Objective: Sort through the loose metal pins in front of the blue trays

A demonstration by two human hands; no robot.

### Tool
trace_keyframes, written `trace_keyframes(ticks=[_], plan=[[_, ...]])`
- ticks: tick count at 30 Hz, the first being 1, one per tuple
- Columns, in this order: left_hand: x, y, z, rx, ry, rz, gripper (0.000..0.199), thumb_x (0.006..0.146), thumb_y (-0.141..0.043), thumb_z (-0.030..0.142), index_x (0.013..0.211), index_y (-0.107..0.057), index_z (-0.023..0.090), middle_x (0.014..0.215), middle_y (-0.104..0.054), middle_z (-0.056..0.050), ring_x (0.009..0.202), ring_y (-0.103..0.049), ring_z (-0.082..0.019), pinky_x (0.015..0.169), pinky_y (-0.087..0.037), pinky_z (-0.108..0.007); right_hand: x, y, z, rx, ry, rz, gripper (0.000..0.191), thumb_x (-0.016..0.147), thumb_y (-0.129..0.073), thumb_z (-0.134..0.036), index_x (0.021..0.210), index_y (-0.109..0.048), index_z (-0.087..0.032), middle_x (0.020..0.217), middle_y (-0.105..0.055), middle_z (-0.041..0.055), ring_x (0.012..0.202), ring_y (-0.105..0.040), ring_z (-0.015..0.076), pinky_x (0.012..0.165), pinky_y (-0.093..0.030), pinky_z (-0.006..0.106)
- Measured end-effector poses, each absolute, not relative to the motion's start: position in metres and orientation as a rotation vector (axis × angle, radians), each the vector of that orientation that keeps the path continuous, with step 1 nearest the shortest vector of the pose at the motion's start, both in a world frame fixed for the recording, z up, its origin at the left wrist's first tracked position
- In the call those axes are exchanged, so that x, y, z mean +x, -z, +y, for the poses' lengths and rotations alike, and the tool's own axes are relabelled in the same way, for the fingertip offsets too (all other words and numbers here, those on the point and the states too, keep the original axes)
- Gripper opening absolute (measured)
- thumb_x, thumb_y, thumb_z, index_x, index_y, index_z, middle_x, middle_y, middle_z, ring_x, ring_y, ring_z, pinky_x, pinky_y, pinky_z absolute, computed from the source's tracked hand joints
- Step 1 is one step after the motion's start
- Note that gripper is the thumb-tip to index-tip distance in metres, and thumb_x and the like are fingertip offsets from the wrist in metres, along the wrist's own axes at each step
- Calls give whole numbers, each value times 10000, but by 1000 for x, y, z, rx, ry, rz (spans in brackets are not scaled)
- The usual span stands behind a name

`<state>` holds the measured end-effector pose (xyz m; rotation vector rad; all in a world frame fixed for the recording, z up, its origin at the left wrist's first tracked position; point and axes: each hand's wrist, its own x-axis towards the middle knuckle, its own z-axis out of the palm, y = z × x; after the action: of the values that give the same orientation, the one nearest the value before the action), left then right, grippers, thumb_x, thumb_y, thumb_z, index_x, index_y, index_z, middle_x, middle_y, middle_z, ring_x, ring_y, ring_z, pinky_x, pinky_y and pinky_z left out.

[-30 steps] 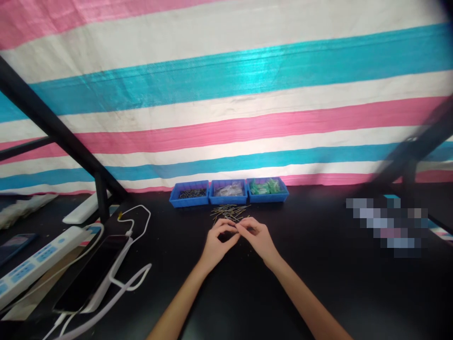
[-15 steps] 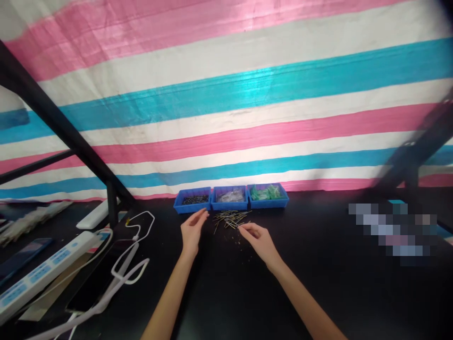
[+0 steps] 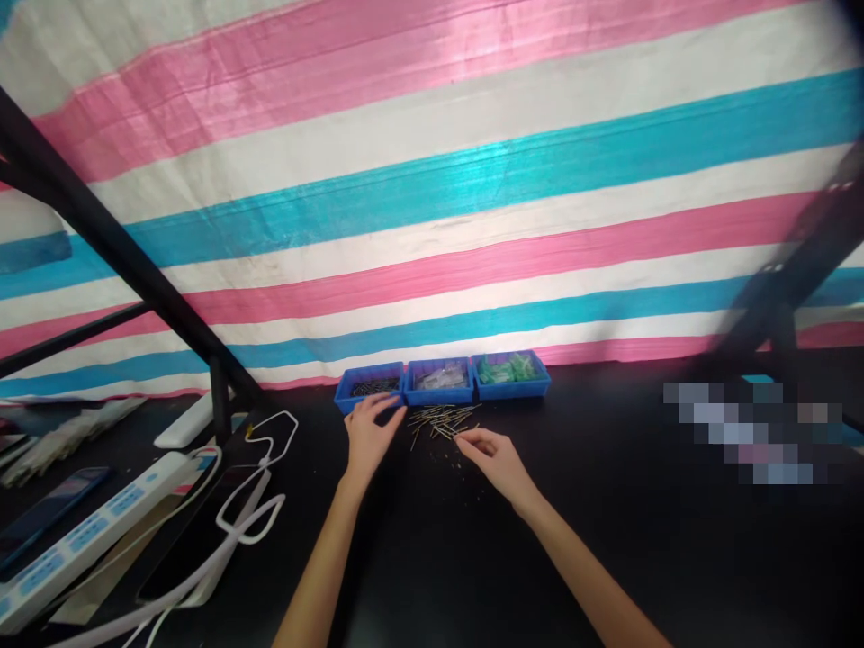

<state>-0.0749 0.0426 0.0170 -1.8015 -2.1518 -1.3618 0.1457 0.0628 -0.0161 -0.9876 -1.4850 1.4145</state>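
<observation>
A loose pile of thin, brass-coloured metal rods (image 3: 440,419) lies on the black table; their exact kind is too small to tell. My left hand (image 3: 368,438) is at the pile's left, thumb and fingers apart, its fingertips over the front edge of the left blue bin (image 3: 346,396), which holds dark thin pieces. At the pile's right edge, my right hand (image 3: 496,457) has thumb and fingers pinched together; what they hold, if anything, cannot be made out. Small crumbs (image 3: 454,459) are scattered just in front of the pile.
Behind the pile stand a middle blue bin (image 3: 438,395) with clear plastic bags and a right blue bin (image 3: 514,390) with green bags. To the left are a power strip (image 3: 94,531), a phone (image 3: 195,540) and white cables (image 3: 236,526). A striped sheet (image 3: 432,198) hangs behind.
My left hand has spread its thumb and fingers apart and shifted slightly toward the left bin. My right hand stays pinched at the pile's edge. The view has shifted slightly.
</observation>
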Motion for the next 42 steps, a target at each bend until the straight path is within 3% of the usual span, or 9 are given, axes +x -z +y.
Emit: trace_keyframes(ticks=[4,18,28,37,42], plan=[[-54,-4,27,-1907,1081,-2217,204,722,-606,444,708,-707,267,870,-646,-30,848,-544,-219,846,-301,-391,144,17,61,-1004,-1419,-1498,319,678,-653,-437,813,-692,-150,816,-683,73,729,-619,203,705,-492,339],[-57,20,22,-1873,1107,-2252,168,806,-533,302,764,-685,244,908,-643,-26,868,-544,-210,786,-293,-359,145,13,59,-1045,-1452,-1520,286,709,-639,-407,834,-680,-152,841,-685,77,751,-624,206,719,-486,339],[-51,16,19,-1785,1030,-2317,128,717,-647,354,651,-673,247,927,-617,3,882,-530,-195,777,-301,-348,144,11,59,-1059,-1446,-1531,292,705,-639,-402,831,-677,-141,839,-685,81,750,-627,200,717,-489,325],[-52,20,20,-1805,984,-2322,171,814,-531,319,774,-682,248,933,-627,-3,883,-543,-182,781,-327,-337,144,11,57,-1050,-1440,-1544,273,712,-635,-390,833,-682,-150,819,-686,71,724,-625,189,689,-490,311],[-50,19,19,-1776,959,-2339,167,756,-594,383,787,-669,237,947,-607,-20,903,-535,-200,782,-329,-346,144,10,57,-1049,-1445,-1538,280,713,-634,-397,834,-681,-150,809,-685,67,720,-625,182,679,-489,300]])
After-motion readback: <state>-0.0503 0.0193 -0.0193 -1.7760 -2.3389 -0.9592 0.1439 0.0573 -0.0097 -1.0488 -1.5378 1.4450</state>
